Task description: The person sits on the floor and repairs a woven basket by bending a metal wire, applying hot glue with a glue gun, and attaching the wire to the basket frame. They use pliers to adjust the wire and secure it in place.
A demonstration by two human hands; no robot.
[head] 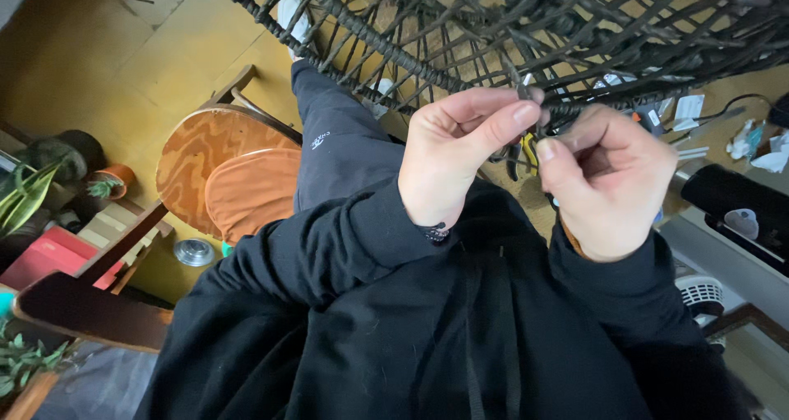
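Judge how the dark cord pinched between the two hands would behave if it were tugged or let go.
The dark cord is thin and bends where the left hand and right hand pinch it, so it is probably floppy and light. Its twisted surface, like the woven frame, likely resists slipping.

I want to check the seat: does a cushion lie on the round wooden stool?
Yes, an orange cushion lies on the round wooden stool, to the left of the person's left hand.

Black long-sleeved hooded top with drawcords [472,338]; dark band [436,233] at left cuff; dark grey trousers [341,145] bearing small white mark; light shoes [292,13].
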